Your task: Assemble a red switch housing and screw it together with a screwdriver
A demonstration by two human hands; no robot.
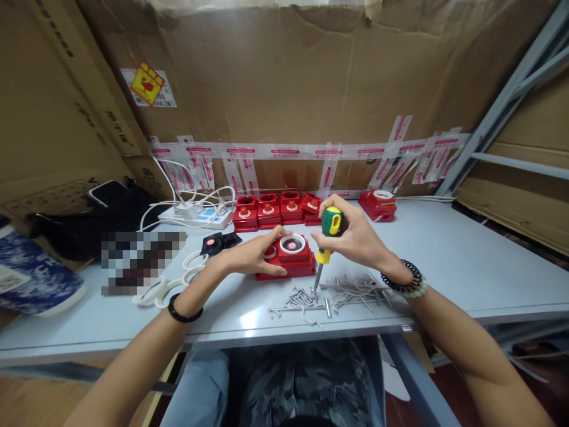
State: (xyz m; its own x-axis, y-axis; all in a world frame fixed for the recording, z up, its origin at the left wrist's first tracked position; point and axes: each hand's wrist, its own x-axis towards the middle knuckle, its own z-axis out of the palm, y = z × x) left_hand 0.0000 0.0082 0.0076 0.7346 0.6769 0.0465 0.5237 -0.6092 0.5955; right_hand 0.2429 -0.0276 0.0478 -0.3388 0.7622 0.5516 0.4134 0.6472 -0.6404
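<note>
My left hand point(251, 252) grips the left side of a red box-shaped housing point(293, 268), thumb in front and fingers over the top. A white ring point(292, 244) with a dark centre sits on that housing. In my right hand point(351, 234) is a screwdriver point(331, 224) with a green and yellow handle, held with its shaft pointing down. Its tip is at a pile of small silver screws point(301, 298) in front of the housing. Right of the screws lies a heap of white strings with thin metal rods point(360, 292).
Several red housings point(268, 212) stand in a row at the back, and another red housing point(377, 205) is farther right. White rings point(166, 290) and black parts point(220, 241) lie left. A power strip point(200, 214) with cables sits behind them. A blue-white cup point(35, 276) stands far left.
</note>
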